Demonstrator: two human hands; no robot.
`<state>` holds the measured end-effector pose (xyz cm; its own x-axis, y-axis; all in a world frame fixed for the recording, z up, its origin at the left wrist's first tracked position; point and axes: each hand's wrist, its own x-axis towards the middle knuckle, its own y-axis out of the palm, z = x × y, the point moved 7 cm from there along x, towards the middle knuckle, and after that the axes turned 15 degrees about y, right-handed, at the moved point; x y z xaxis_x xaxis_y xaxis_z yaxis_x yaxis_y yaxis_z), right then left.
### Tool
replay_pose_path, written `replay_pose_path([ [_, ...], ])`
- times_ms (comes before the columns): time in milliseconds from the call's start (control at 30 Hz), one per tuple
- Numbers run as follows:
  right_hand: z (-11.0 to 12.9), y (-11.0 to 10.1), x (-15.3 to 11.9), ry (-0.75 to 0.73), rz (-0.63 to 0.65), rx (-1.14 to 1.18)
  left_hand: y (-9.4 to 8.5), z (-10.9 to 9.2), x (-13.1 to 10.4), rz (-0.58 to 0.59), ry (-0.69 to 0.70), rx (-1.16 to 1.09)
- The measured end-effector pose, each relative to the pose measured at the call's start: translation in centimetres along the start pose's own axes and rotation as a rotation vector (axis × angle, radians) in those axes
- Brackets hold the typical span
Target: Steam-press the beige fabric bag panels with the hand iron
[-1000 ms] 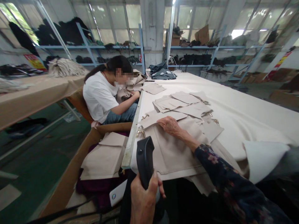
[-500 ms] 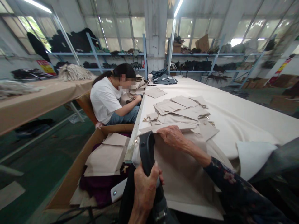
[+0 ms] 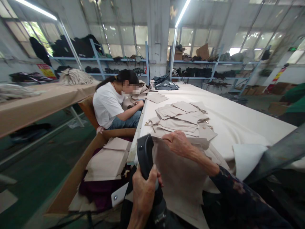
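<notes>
My left hand [image 3: 144, 190] is closed around a curved black tool [image 3: 145, 152] with a blocky, smooth head; its exact kind I cannot make out. Just right of that head, my right hand [image 3: 178, 143] pinches the top edge of a large beige fabric piece [image 3: 182, 176]. The cloth hangs down over the near table edge in front of me, its left edge close beside the black tool. Beyond my hands lies a loose pile of beige fabric pieces [image 3: 179, 116] with small metal fittings at its sides.
A cardboard box [image 3: 64, 187] holding beige pieces and purple cloth stands left of the white-covered table [image 3: 228, 108]. A co-worker [image 3: 107, 101] sits at the table's left side. A white phone-like object [image 3: 119, 194] lies near my left wrist. A grey bar [image 3: 281, 156] crosses at right.
My right hand has lifted slightly and drawn the fabric's top edge up, so the cloth hangs straighter. The black tool has shifted a little left with my left hand. The view has tilted up slightly.
</notes>
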<state>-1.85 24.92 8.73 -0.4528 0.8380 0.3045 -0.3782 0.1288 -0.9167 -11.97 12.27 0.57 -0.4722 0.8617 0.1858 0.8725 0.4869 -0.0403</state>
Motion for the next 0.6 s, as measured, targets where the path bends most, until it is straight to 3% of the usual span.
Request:
replay_pose_path([
  [133, -0.5, -0.6, 0.1, 0.024, -0.017, 0.011, -0.4, -0.7, -0.8, -0.026, 0.003, -0.049],
  [300, 0.6, -1.5, 0.0, -0.002, -0.016, 0.051, 0.2, -0.6, -2.7, 0.076, -0.021, -0.024],
  [433, 1.7, -2.0, -0.6, -0.053, 0.028, 0.118, 0.3, -0.5, -3.3, 0.099, -0.021, -0.032],
  [600, 1.5, -2.4, -1.0, -0.046, 0.112, 0.206, 0.2, -1.2, -3.0, 0.084, 0.009, -0.089],
])
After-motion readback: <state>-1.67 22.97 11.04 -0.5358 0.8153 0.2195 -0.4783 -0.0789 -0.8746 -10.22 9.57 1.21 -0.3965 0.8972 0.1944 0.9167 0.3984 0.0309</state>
